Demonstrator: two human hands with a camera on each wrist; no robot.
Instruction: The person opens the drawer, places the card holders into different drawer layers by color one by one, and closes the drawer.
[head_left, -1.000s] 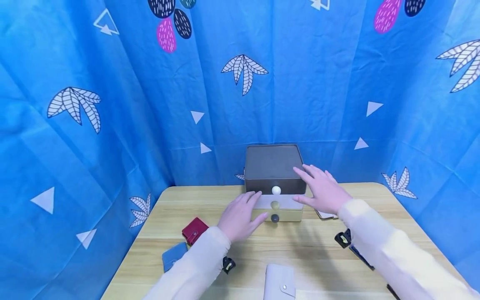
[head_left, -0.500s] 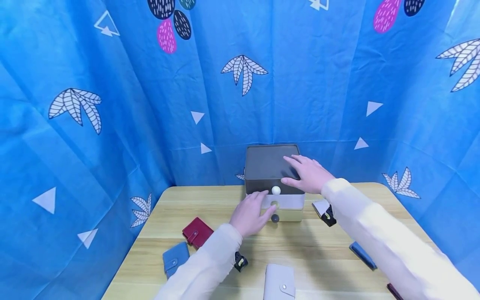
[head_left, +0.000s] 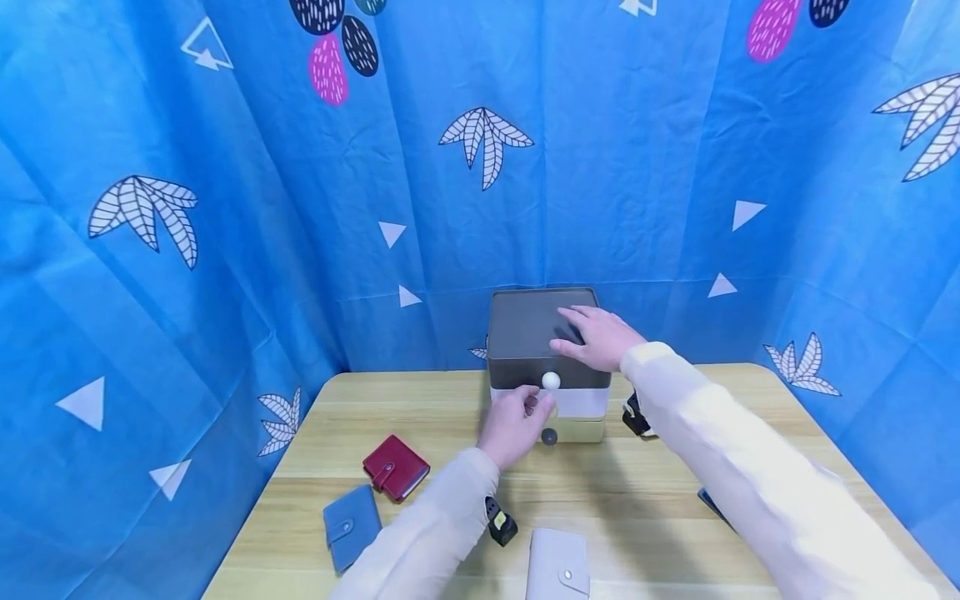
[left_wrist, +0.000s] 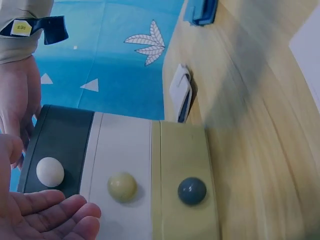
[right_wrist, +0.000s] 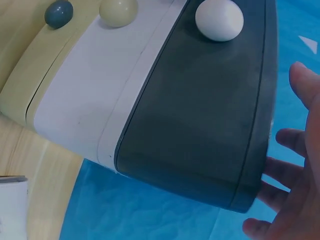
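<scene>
White knob (head_left: 551, 380) (round) sits just beside the left hand (head_left: 513, 427).

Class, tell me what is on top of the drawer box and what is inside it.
Above the drawer box, only the right hand shows; whether it touches the dark top is unclear. The three drawers look closed, so anything inside is covered.

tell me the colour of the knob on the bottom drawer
Dark bluish grey; the knob shows best in the left wrist view.
</scene>
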